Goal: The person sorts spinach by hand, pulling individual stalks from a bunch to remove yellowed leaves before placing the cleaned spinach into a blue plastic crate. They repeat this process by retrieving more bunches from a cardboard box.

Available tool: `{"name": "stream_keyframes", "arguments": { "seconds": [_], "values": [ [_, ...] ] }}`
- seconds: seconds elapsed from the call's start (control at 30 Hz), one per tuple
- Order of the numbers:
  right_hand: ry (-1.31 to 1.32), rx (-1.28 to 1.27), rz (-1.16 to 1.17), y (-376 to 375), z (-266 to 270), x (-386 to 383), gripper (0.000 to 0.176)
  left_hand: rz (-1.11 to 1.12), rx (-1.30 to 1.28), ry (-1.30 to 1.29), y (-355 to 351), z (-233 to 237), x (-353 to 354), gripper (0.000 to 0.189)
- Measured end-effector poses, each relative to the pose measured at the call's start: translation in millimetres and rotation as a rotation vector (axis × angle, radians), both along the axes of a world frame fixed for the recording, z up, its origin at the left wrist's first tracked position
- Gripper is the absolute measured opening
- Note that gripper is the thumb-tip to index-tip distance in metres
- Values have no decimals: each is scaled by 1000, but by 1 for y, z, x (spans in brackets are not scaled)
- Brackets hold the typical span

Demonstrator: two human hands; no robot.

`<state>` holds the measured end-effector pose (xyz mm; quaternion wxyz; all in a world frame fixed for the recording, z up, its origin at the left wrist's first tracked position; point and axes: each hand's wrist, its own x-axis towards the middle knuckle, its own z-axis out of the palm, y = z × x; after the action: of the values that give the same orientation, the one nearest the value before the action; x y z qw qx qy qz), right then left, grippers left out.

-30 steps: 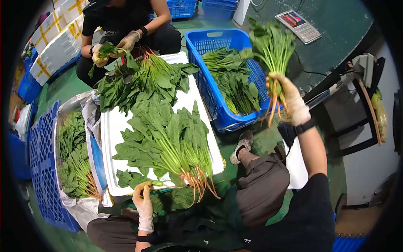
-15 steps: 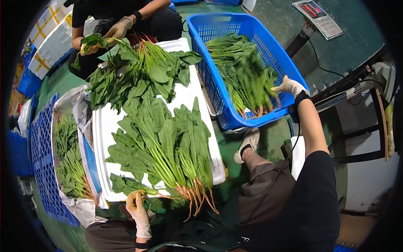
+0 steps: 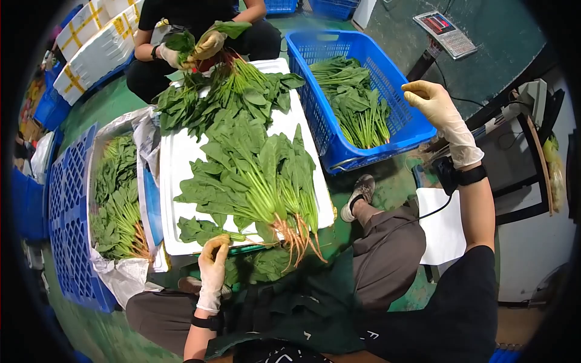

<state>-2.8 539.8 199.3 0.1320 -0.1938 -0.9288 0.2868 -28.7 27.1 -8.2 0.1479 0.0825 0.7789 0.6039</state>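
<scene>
My left hand (image 3: 213, 260), in a pale glove, is closed at the near edge of the white foam board (image 3: 177, 181), its fingertips pinching the stem end of a small spinach plant (image 3: 203, 231). Beside it, a large pile of spinach (image 3: 254, 175) lies on the board, its pinkish roots hanging over the front edge. My gloved right hand (image 3: 439, 115) is raised beyond the right rim of the blue basket (image 3: 345, 158), fingers loosely bent and apart, holding nothing. Bunches of spinach (image 3: 357, 106) lie inside that basket.
Across the board a person's gloved hands (image 3: 209, 45) hold spinach leaves above another spinach heap (image 3: 242, 91). A lined box of spinach (image 3: 118, 199) stands at left, beside a blue pallet (image 3: 66, 242). A scale display (image 3: 445, 33) stands at upper right.
My right hand has let go of a spinach bunch in the basket and risen away from it. My left hand stays by the small plant. The other person's hands have shifted.
</scene>
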Motion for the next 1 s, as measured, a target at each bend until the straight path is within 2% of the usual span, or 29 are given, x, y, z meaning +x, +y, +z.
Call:
{"name": "stream_keyframes", "arguments": {
  "seconds": [0.1, 0.13, 0.23, 0.3, 0.37, 0.47, 0.5, 0.57, 0.6, 0.7, 0.73, 0.77, 0.83, 0.9, 0.93, 0.97, 1.0],
  "values": [
    [-205, 48, 18, -17, 33, -11, 33, -71, -22, 90, -4, 1, 4, 13],
    [-358, 16, -18, -15, 45, -20, 38, -67, -27, 75, -3, 3, 6, 14],
    [-674, -11, 46, 6, 65, -55, 39, -66, -32, 86, 0, 2, 3, 14],
    [-744, 55, 38, 35, 49, -84, 38, 23, -9, -18, 4, 2, -1, 14],
    [-1002, 222, -61, 74, 5, -111, 34, 68, -57, -65, 1, -3, -8, 14],
    [-1048, 325, -60, 132, -95, -134, 24, 157, -65, -97, 5, -7, -14, 17],
    [-990, 301, -85, 121, -114, -139, 29, 179, -84, -107, 7, -8, -14, 21],
    [-964, 440, -1, 179, -199, -151, 40, 212, -113, -127, 6, -9, -14, 27],
    [-936, 480, -45, 192, -228, -156, 44, 228, -131, -106, 8, -10, -14, 30],
    [-989, 469, -124, 221, -282, -175, 53, 253, -59, -108, 4, -19, -11, 37],
    [-1008, 497, -118, 216, -282, -177, 50, 276, -41, -97, 5, -21, -10, 37],
    [-914, 516, -65, 213, -282, -173, 45, 296, -24, -84, 6, -21, -9, 36],
    [-859, 528, -99, 220, -294, -174, 38, 346, -21, -132, 7, -22, -7, 36],
    [-1111, 453, -159, 255, -311, -183, 29, 390, -9, -167, 9, -19, -7, 35],
    [-856, 168, -271, 229, -274, -162, 25, 355, -11, -165, 12, -16, -9, 35],
    [-805, 100, -278, 193, -231, -151, 25, 320, -9, -160, 13, -13, -11, 35],
    [-784, -23, -354, 200, -223, -145, 25, 317, -2, -155, 12, -13, -12, 35]
  ]
}}
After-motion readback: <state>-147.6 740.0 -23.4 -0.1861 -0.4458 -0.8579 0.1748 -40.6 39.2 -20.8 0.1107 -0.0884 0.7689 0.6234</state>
